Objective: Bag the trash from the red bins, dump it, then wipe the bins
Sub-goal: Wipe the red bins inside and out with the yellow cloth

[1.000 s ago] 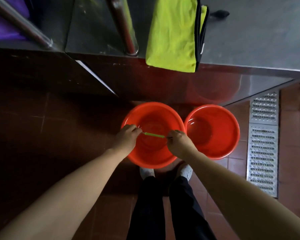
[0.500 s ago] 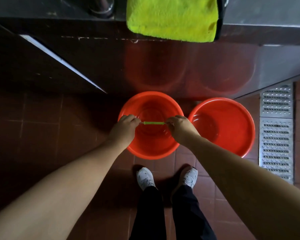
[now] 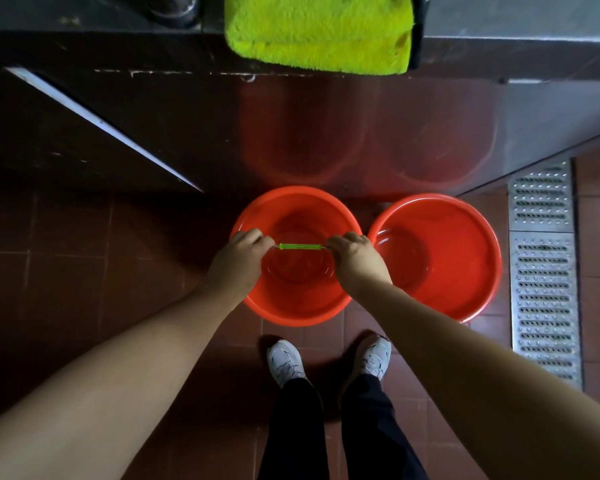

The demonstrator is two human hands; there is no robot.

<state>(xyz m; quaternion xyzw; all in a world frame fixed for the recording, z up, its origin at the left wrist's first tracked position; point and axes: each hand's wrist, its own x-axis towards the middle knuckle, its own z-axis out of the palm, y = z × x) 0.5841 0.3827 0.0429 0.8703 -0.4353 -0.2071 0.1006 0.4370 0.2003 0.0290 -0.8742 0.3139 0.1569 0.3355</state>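
Both hands, left hand (image 3: 238, 261) and right hand (image 3: 355, 259), pinch a green strip (image 3: 300, 246) taut over the left red bin (image 3: 257, 306), probably a rolled bag for lining.

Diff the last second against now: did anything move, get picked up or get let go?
Mostly the camera moved: the view tilted down, so the yellow-green cloth slid to the top edge and both shoes show. The green strip went from slanted to level. Unchanged: left hand and right hand each pinch one end of it over the left red bin; the right red bin stayed put.
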